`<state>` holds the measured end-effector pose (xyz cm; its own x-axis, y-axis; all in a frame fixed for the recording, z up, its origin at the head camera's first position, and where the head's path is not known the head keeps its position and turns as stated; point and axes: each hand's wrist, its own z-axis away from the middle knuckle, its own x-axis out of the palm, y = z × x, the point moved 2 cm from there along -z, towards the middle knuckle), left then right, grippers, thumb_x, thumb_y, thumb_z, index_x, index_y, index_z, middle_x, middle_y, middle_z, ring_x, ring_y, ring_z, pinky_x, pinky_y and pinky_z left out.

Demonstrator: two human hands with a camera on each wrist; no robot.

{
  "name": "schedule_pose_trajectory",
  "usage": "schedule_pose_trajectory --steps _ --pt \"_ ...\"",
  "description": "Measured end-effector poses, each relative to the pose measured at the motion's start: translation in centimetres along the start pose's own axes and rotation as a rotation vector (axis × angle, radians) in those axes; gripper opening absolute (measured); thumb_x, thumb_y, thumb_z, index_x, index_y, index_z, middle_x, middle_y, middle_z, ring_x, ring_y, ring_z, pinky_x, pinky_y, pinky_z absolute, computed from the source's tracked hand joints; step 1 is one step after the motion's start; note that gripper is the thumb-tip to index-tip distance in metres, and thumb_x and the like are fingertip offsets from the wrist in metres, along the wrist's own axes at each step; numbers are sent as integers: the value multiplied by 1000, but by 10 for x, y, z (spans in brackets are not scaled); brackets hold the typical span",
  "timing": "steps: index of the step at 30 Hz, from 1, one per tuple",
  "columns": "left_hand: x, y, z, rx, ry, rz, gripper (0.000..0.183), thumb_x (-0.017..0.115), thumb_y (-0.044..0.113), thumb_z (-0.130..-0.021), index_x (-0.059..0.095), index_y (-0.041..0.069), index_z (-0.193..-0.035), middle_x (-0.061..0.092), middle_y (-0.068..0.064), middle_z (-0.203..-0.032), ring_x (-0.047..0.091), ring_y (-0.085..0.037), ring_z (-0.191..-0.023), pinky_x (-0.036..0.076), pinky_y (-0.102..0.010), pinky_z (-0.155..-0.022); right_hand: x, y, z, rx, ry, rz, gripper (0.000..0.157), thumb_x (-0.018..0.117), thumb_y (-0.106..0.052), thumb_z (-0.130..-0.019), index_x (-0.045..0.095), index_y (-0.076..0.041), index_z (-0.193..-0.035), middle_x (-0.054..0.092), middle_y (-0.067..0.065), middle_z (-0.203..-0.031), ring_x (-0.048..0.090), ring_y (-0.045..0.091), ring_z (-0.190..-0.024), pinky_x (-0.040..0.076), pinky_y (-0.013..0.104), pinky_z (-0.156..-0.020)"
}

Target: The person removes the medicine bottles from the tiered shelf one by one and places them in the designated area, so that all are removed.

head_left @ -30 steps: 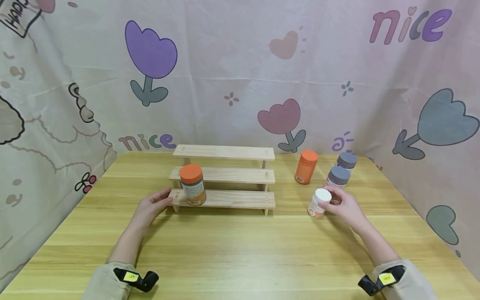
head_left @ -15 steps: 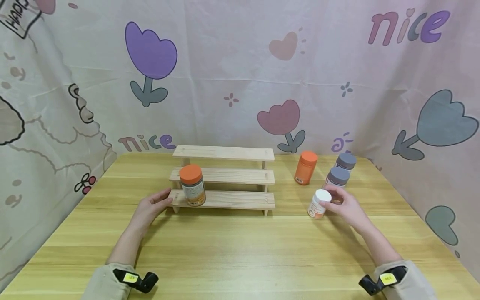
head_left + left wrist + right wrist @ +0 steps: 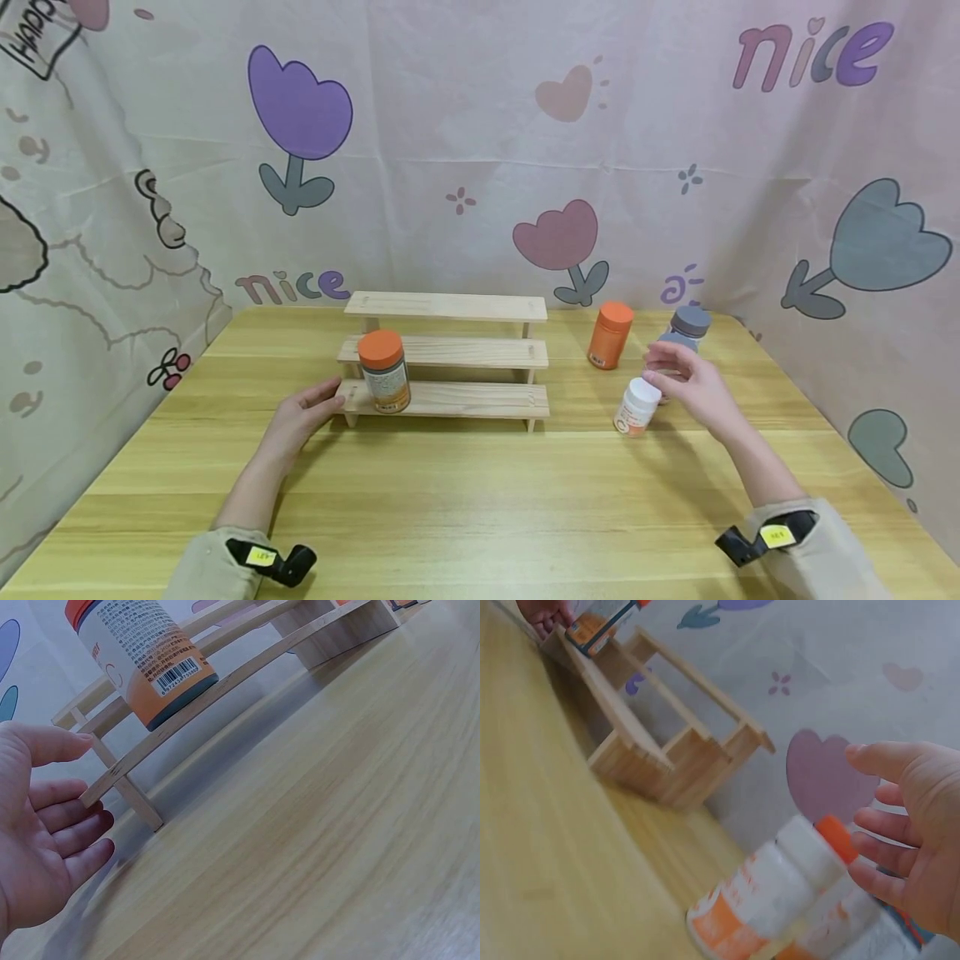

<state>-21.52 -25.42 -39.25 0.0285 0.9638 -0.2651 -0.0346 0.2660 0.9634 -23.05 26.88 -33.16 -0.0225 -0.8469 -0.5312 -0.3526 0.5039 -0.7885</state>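
My left hand [image 3: 303, 414] is at the left end of a three-tier wooden shelf [image 3: 472, 400]. In the left wrist view its fingers [image 3: 71, 817] touch the end of the lowest board, while the thumb is apart from it. A grey bottle with an orange cap [image 3: 386, 375] stands on that board's left part. My right hand [image 3: 693, 387] hovers just above and behind a small white bottle [image 3: 637, 408] on the table. Its fingers are loosely spread and hold nothing in the right wrist view. The hand partly hides a blue-capped bottle [image 3: 678, 340].
An orange bottle [image 3: 611, 336] stands on the table right of the shelf. Behind the right hand is another blue-capped bottle [image 3: 691, 322]. A patterned cloth [image 3: 450, 108] hangs behind the wooden table [image 3: 487, 508].
My right hand has let go of the white bottle and risen slightly away, toward the blue-capped bottles. The white bottle stays in place. The left hand has not moved.
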Motion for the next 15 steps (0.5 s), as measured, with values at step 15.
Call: schedule_pose_trajectory --steps 15 --pt "0 1 2 -2 -12 4 61 54 27 -95 31 -4 -142 30 -21 -145 26 -30 -134 35 -20 -98 30 -53 -40 -28 -122 -6 50 61 -21 -91 45 1 -133 57 19 -121 54 26 -107 45 20 -84"
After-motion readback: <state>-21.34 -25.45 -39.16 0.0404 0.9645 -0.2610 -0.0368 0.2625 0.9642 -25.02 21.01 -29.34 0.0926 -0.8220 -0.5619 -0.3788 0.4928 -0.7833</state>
